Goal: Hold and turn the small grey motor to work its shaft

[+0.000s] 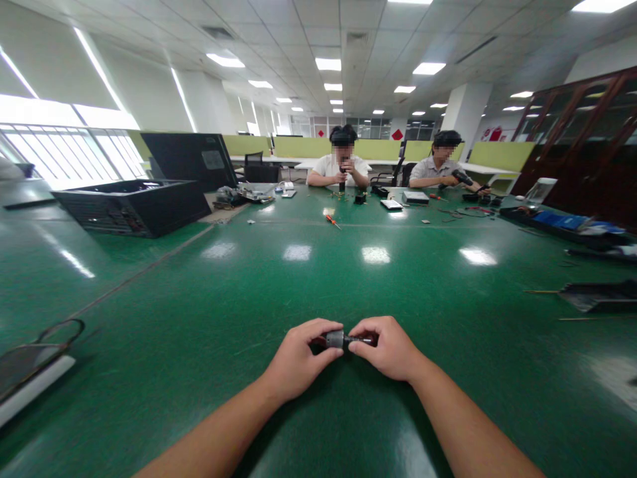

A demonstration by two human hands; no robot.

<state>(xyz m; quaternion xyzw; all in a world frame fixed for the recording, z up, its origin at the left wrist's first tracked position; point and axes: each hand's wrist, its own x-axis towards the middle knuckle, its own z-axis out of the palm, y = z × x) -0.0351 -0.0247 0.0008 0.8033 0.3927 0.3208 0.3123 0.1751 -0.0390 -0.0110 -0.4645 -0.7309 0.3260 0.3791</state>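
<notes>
My left hand [303,355] is closed round a small silver metal cylinder [335,339] that looks like a small motor, with something reddish behind it, partly hidden by the palm. Facing it, my right hand [387,346] pinches a thin metal shaft [354,339] that runs in line with the cylinder and meets its right end. A dark reddish end of that shaft goes back into my right fingers, so its full shape is hidden. Both hands are just above the green table [249,292], near its front middle.
An orange screwdriver [332,222] lies farther back. An opened black computer case [132,206] stands at left, a flat device [30,378] nearer. At right are a dark tray [567,222] and a dustpan-like piece [600,295]. Two people [339,166] sit across, handling tools.
</notes>
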